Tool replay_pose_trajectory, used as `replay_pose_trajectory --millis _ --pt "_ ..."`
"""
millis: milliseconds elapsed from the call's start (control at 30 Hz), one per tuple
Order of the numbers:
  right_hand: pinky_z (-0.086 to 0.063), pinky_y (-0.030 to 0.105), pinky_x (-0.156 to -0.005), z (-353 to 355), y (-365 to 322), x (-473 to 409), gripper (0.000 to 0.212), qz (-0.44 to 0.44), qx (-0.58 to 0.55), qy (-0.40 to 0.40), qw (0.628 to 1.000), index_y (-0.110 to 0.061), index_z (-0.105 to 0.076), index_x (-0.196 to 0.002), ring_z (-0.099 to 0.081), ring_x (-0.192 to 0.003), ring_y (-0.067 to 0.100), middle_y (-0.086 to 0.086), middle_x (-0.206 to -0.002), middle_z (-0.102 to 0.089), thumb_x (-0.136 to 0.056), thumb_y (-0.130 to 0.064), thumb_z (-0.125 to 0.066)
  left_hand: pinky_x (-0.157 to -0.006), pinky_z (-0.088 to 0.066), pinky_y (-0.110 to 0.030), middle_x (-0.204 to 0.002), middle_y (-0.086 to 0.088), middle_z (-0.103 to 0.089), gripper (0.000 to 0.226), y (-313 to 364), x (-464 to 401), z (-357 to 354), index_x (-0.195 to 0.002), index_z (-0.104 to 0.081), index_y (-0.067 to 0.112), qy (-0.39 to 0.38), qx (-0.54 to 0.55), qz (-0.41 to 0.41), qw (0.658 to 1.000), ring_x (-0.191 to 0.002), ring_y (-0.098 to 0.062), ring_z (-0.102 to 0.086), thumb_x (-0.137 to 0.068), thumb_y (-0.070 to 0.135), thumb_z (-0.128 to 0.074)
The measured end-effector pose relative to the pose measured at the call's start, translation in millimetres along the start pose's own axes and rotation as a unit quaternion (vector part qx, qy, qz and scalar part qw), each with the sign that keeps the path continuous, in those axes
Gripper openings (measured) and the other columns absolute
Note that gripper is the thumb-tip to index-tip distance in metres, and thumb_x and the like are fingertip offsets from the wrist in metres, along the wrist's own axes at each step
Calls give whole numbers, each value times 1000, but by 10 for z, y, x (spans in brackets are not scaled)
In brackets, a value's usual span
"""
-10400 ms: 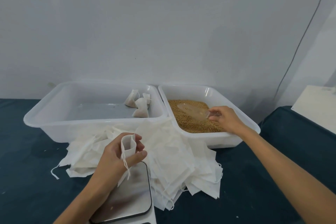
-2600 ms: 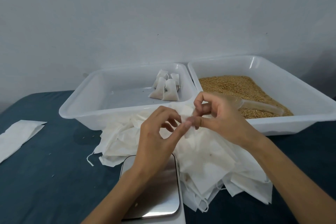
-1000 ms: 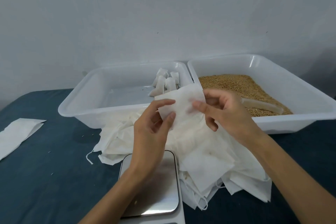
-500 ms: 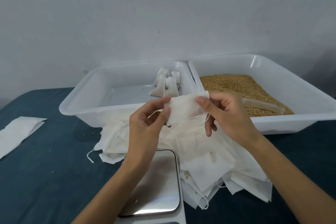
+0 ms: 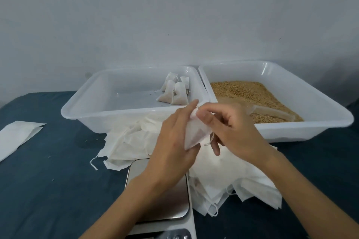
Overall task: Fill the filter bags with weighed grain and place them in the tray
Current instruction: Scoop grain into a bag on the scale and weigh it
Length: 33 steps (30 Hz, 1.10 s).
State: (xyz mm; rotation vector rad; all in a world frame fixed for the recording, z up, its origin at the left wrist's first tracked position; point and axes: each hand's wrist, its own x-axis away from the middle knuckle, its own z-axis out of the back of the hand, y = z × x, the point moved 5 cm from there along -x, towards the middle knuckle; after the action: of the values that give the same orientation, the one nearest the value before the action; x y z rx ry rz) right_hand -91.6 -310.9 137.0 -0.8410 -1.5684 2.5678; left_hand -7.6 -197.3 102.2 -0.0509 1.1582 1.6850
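Both hands meet over the middle of the desk (image 5: 48, 190), each with a grip on the same empty filter bag (image 5: 195, 135): the left hand (image 5: 175, 141) holds it from the left side with the fingers curled round its lower edge and the forefinger reaching up along its top, while the right hand (image 5: 229, 130) pinches its upper corner between thumb and fingertip, the other fingers loosely bent. A thin drawstring (image 5: 209, 140) dangles from the bag between the two hands. Directly beneath lies a loose heap of empty bags (image 5: 223, 176), spread over the dark blue cover and reaching up to the near walls of the two tubs. In front of the heap, under the left forearm, sits a scale (image 5: 171, 211) with a shiny steel plate. Behind the hands on the left stands the white tray (image 5: 93, 106), with a small cluster of filled bags (image 5: 175, 91) propped in its far right corner. Just beside it on the right, rim near rim, is a second white tub (image 5: 310, 106) holding the grain (image 5: 244, 91), and a clear scoop (image 5: 272, 113) lies on the grain toward the near side. Well apart at the left edge of the desk lies a flat white sheet (image 5: 17, 136).
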Motion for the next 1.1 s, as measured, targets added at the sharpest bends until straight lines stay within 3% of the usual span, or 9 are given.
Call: replay_pose_trajectory --millis 67,167,300,467,567,667,733,933,1100 --pt "-34 10 -45 -29 -170 42 42 6 26 -36 999 -29 -70 -82 -55 -35 10 5 -45 -57 -97 -62 -48 -97 -52 -33 -128 5 -67 75 2 0 31 -147 -47 26 -7 53 25 998 -114 -13 -64 -83 -7 -69" --pt "-37 18 -48 15 -388 56 67 -14 137 -87 987 -20 -72 -83 -62 -42 12 8 -51 -62 -91 -76 -35 -89 -54 -23 -117 10 -70 53 65 27 86 -135 -57 23 -12 142 33 989 -109 -12 -66 -84 11 -70" --pt "-39 12 -52 19 -537 21 95 -50 213 -162 962 -1 -70 -92 -68 -48 16 11 -77 -73 -82 -85 -26 -86 -58 -35 -105 2 -72 30 117 109 35 -115 -65 25 -46 203 61 976 -101 -18 -69 -87 15 -69" --pt "-47 20 -47 465 -489 -192 56 -63 170 -55 982 -28 -76 -88 -68 -48 23 -4 -82 -78 -92 -74 -45 -82 -55 -19 -103 4 -75 23 -10 189 45 -107 -70 29 -59 280 98 953 -100 -9 -71 -89 15 -70" --pt "-55 28 -66 1183 76 -382 18 -121 336 23 934 -31 -72 -99 -72 -72 19 -9 -89 -76 -92 -47 -68 -83 -56 -21 -101 -1 -75 26 -80 199 68 -109 -67 24 -53 318 116 939 -97 -12 -70 -85 16 -76" --pt "-50 33 -92 1690 799 -371 54 -278 500 -58 818 -19 -60 -130 -63 -110 19 -1 -124 -66 -84 -36 -81 -79 -56 -21 -96 -5 -75 26 -133 178 74 -103 -66 18 -34 324 126 937 -90 -13 -70 -81 14 -78" --pt "-51 38 -98 1802 1095 -307 63 -329 516 -87 786 -17 -59 -133 -62 -111 20 2 -127 -64 -80 -42 -83 -78 -56 -22 -93 -6 -74 22 -155 172 69 -99 -67 16 -27 327 130 936 -88 -13 -70 -80 14 -79" --pt "-48 28 -73 1759 1379 -317 16 -300 529 -109 786 -35 -68 -86 -62 -89 9 -10 -97 -67 -83 -29 -82 -72 -54 -20 -89 -3 -74 21 -200 177 32 -96 -68 15 -35 308 137 941 -81 -11 -67 -79 21 -79" --pt "-47 33 -75 1966 1261 -265 17 -273 550 -48 788 -28 -67 -93 -60 -93 16 -5 -104 -66 -84 -27 -80 -72 -53 -23 -89 -7 -74 23 -220 196 61 -96 -69 17 -22 317 149 936 -81 -12 -67 -76 20 -79"
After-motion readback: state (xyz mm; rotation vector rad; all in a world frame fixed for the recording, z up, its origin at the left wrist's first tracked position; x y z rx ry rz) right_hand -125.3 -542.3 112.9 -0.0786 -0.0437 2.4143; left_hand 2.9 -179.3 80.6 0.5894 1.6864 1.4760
